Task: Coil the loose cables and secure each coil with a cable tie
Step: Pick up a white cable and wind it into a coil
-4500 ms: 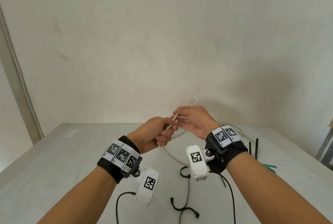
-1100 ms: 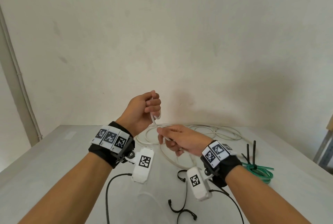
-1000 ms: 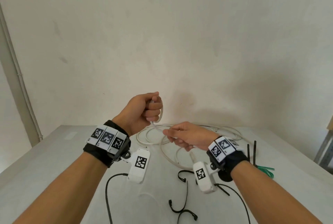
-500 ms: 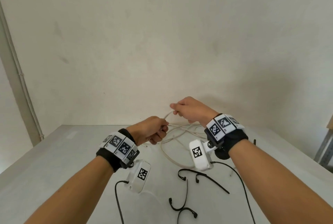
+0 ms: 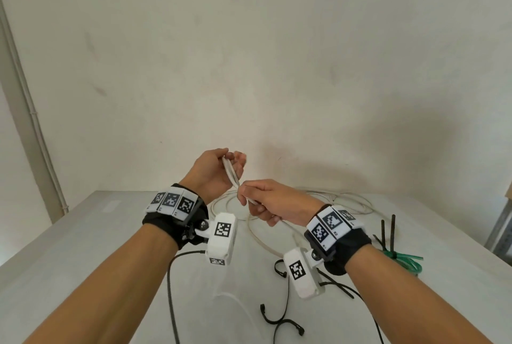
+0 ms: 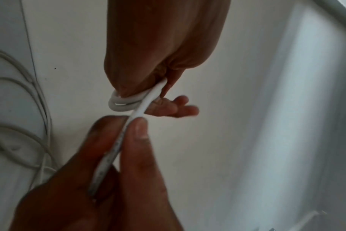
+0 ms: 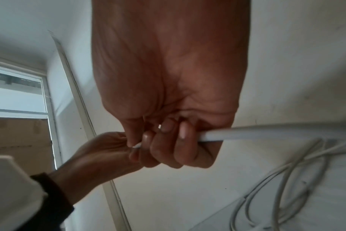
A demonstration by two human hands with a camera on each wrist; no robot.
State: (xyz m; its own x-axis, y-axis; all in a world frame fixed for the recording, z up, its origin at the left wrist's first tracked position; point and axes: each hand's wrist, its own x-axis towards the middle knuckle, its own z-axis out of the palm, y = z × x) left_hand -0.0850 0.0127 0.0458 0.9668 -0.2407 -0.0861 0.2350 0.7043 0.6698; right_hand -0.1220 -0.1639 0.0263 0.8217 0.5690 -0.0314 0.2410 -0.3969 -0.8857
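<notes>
Above the tabletop, both hands were up in the air w/ a white cable strung between them. No boxes, trays or bins showed anywhere, so nothing sat inside anything.

Left hand was higher & further back, fingers curled round a couple of small loops of the cable; the left wrist view showed those loops bunched at the base of the fingers. Right hand sat just below & to the right, nearly touching the left, thumb & forefinger pinching the strand, other fingers curled round it too. From that grip the cable ran down past the right wrist to the tabletop, where the rest lay in loose, untidy loops near the back wall.

At the right side of the tabletop lay a green cable coil, w/ black cable ties by it, two ends sticking up. More black ties lay at the front, between the forearms.

Tabletop was pale grey & matte; wall behind was plain off-white w/ a few marks. A pale strip ran down the wall at far left. The right wrist view caught a window off to one side.
</notes>
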